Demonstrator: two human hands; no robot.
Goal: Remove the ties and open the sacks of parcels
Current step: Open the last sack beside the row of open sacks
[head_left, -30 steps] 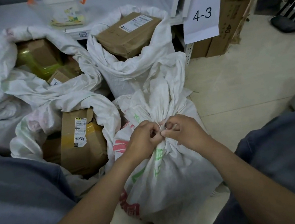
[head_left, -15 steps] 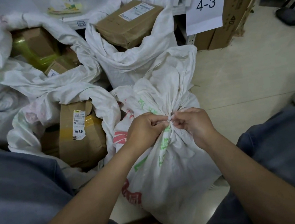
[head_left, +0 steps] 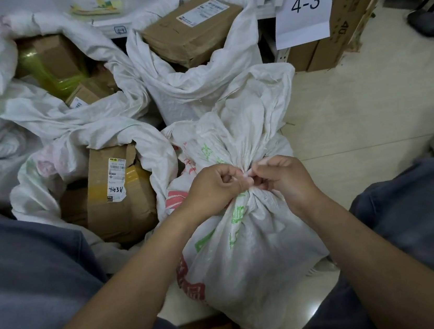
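A white woven sack point(head_left: 250, 245) with red and green print stands between my knees, its neck bunched and bound by a thin white tie point(head_left: 248, 177). My left hand point(head_left: 217, 184) and my right hand point(head_left: 284, 176) meet at the neck, and the curled fingers of both pinch the tie from either side. The tie itself is mostly hidden under my fingertips. The sack's loose top point(head_left: 252, 105) flares up above the knot.
Three opened white sacks stand behind: one with a labelled brown box point(head_left: 117, 193), one with a big carton point(head_left: 191, 28), one at far left with green-taped parcels point(head_left: 45, 67). A "4-3" sign point(head_left: 305, 3) hangs on the shelf; cartons point(head_left: 332, 46) and tiled floor point(head_left: 367, 105) lie to the right.
My hands have stayed on the tie at the sack's neck, the fingers working it slightly; the camera has tilted, so the scene sits a little differently in view.
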